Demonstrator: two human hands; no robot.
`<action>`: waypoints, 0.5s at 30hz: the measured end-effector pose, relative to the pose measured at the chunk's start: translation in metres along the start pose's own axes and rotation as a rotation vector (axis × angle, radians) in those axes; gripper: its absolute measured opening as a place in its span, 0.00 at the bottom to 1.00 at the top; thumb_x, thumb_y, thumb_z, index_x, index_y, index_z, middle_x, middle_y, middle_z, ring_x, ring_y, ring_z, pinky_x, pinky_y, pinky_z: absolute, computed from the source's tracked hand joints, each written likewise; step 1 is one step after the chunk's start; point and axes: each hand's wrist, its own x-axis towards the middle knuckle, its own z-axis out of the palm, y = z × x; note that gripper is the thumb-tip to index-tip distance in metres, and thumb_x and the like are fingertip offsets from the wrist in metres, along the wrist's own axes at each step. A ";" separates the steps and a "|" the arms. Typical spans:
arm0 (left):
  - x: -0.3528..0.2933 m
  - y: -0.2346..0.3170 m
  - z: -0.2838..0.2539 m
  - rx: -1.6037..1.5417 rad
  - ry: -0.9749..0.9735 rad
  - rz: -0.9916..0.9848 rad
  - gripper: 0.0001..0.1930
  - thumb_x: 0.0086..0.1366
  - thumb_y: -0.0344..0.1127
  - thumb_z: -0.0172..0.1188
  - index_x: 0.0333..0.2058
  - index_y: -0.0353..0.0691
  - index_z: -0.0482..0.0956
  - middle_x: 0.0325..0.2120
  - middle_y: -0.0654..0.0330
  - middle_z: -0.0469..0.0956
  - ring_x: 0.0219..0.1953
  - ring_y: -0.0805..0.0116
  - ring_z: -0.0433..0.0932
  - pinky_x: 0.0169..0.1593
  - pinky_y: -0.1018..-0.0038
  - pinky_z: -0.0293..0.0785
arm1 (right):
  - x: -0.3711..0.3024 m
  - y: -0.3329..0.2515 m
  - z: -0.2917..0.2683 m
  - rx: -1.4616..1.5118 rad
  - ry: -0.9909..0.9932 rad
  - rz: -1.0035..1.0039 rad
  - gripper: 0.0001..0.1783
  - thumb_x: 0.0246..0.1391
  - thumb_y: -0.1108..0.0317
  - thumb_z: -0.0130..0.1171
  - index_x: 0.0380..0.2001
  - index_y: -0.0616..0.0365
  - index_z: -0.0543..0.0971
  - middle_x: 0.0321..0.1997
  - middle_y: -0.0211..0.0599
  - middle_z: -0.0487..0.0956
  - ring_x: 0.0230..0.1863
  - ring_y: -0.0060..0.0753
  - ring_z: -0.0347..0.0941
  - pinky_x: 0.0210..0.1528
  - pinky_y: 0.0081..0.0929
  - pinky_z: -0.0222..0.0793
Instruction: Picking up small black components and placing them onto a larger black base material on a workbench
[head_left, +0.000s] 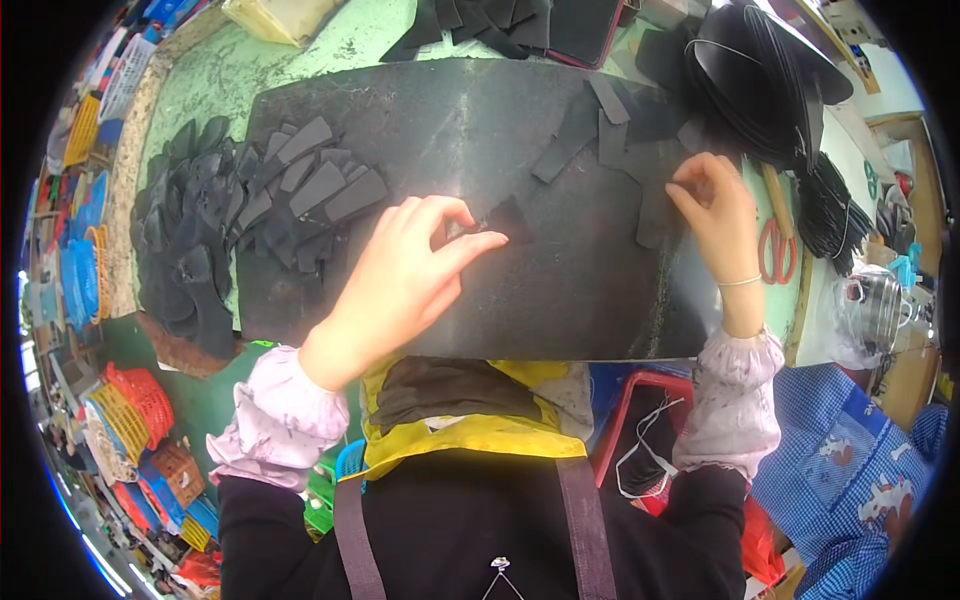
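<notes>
My left hand (405,255) is over the middle of a dark board (440,310), thumb and forefinger curved at the edge of a small black piece (512,218). The thumb tip overlaps that piece. Further right, my right hand (718,205) has thumb and forefinger brought together in a pinch; whatever lies between the tips is too small to make out. Just beside those fingertips a black strip (653,215) lies on the board. More flat black strips (570,140) are beyond it. At the left, a heap of black cut pieces (320,185) spreads over the board's edge.
Stacked black curved sheets (755,80) stand at the far right, above a bundle of black strips (835,215). Red-handled scissors (777,250) lie right of my right wrist. A red tray (640,430) sits below the board's near edge. Baskets (145,400) line the left.
</notes>
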 end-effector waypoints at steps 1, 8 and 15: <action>0.000 -0.001 -0.003 0.003 -0.027 0.021 0.27 0.50 0.19 0.62 0.50 0.48 0.84 0.46 0.59 0.73 0.42 0.59 0.73 0.51 0.63 0.71 | -0.003 -0.006 -0.003 0.066 0.030 0.045 0.09 0.52 0.74 0.69 0.37 0.59 0.81 0.35 0.31 0.79 0.27 0.21 0.68 0.32 0.24 0.67; -0.007 0.004 -0.003 0.008 0.058 0.091 0.20 0.51 0.21 0.65 0.43 0.47 0.86 0.49 0.58 0.76 0.53 0.54 0.75 0.56 0.60 0.73 | -0.014 -0.043 -0.010 0.787 0.013 0.380 0.05 0.59 0.79 0.65 0.38 0.64 0.79 0.38 0.32 0.82 0.34 0.20 0.77 0.34 0.15 0.74; -0.037 0.012 0.002 -0.156 -0.057 0.010 0.21 0.53 0.26 0.68 0.48 0.43 0.82 0.57 0.54 0.75 0.62 0.48 0.73 0.64 0.55 0.72 | -0.019 -0.075 0.019 0.934 -0.361 0.383 0.05 0.59 0.77 0.67 0.38 0.62 0.80 0.34 0.31 0.83 0.30 0.18 0.79 0.29 0.15 0.74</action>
